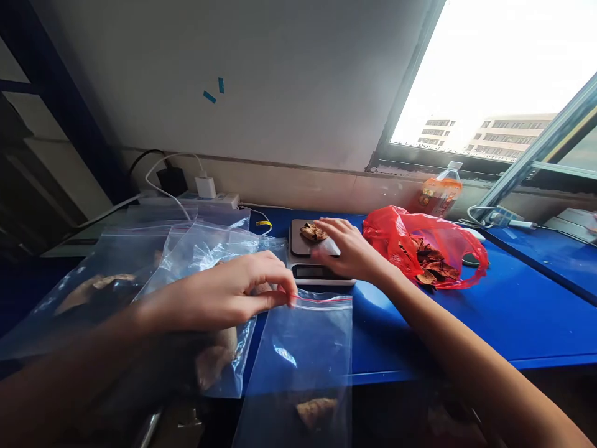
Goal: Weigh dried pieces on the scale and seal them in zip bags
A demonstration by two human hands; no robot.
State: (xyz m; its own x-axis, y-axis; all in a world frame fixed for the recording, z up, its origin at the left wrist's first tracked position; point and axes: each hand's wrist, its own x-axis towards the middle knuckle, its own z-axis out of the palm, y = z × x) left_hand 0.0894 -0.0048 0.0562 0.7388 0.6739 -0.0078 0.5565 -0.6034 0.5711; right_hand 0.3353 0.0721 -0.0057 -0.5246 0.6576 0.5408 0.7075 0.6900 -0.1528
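The left hand (pixel 219 292) pinches the red-striped top edge of a clear zip bag (pixel 303 354), thumb and fingertips closed tight on the seal, and the bag hangs down off the front edge of the blue table (pixel 466 323). A brown piece (pixel 316 410) sits low in that bag, though its shape is blurred through the plastic and the bag's bottom is cut off by the frame. The right hand (pixel 347 249) reaches across to the small scale (pixel 310 264), fingers bent over a brown dried piece (pixel 313 233) on the platform; whether they actually grip it or only rest on it is hard to tell, and the hand covers much of the platform. The scale's display is dark and unreadable. Just right of it lies a red plastic bag (pixel 420 246), open, with more dried pieces (pixel 433 264) showing inside. To the left, more clear bags (pixel 140 274) lie overlapped, their contents smeared and partly hidden behind the left forearm. A bottle (pixel 441 193) stands at the window ledge, and a white charger (pixel 205 186) is plugged in by the wall.
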